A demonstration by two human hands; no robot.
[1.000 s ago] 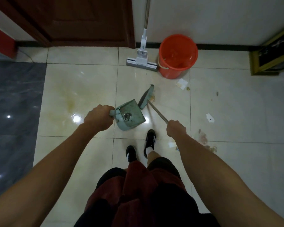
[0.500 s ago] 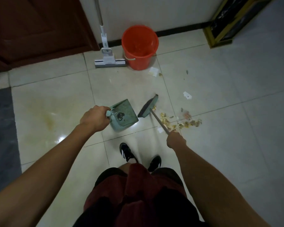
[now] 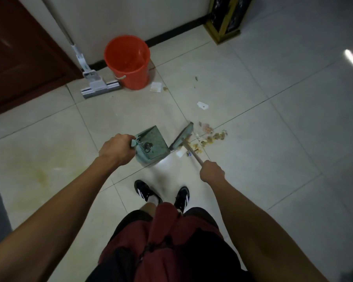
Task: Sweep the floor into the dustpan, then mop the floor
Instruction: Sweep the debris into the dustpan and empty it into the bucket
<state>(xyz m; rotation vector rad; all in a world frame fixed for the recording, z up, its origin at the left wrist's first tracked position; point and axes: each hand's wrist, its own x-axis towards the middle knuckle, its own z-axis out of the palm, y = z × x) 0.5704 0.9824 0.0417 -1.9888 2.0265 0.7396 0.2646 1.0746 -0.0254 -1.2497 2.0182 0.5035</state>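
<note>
Sweeping step: you are gathering crumbs toward the dustpan; mopping has not begun.

Your left hand (image 3: 116, 150) has its grip curled round the handle of the green dustpan (image 3: 151, 146), and your right hand (image 3: 212, 171) clasps the broom (image 3: 182, 137) stick, its head just beside the pan's mouth. The crumb pile (image 3: 209, 138) lies on the floor right of the broom; next, draw it left into the pan. Paper scraps (image 3: 202, 105) wait nearer the orange bucket (image 3: 127, 61) and mop (image 3: 99, 86) by the wall. Since half a second ago the view has swung right, and the broom sits closer to the crumbs.
</note>
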